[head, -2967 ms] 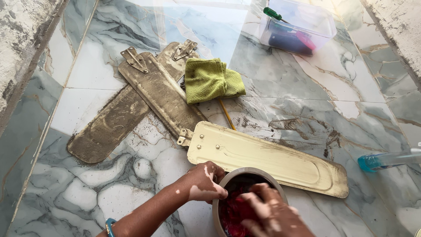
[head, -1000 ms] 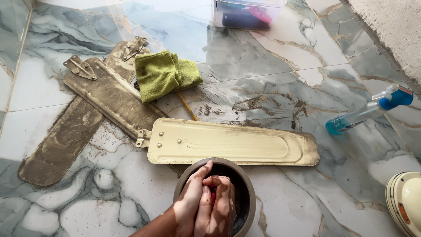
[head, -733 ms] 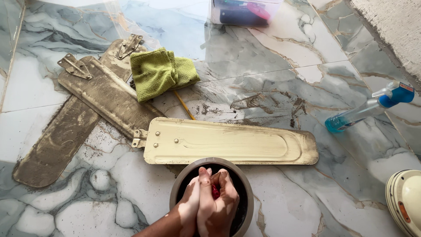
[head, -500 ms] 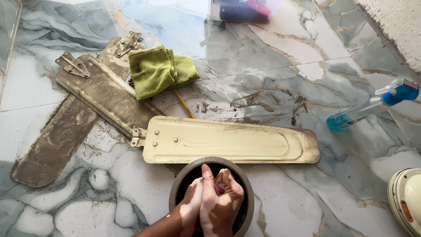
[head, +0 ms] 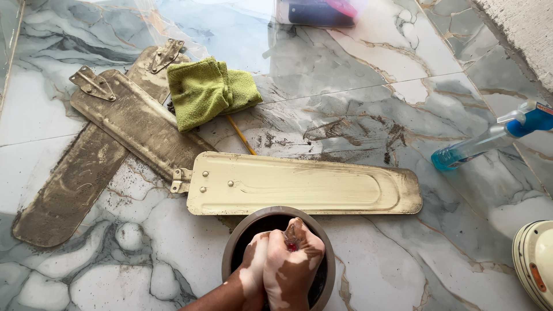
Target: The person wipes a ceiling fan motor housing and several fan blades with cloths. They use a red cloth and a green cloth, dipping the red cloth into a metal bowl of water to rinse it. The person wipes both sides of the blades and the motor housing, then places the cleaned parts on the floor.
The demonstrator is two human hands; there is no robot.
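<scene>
Here both my hands sit in the bowl [head: 279, 262], left hand [head: 253, 270] and right hand [head: 295, 262] clenched together on a red cloth [head: 292, 246]. Just beyond the bowl lies the clean blade [head: 299, 185], long axis left-right; dirty blades [head: 135, 124] farther left.

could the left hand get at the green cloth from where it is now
Probably yes. The left hand is pressed against the right hand inside the round bowl. The green cloth lies beyond the cream fan blade, uncovered, with nothing tall between.
</scene>
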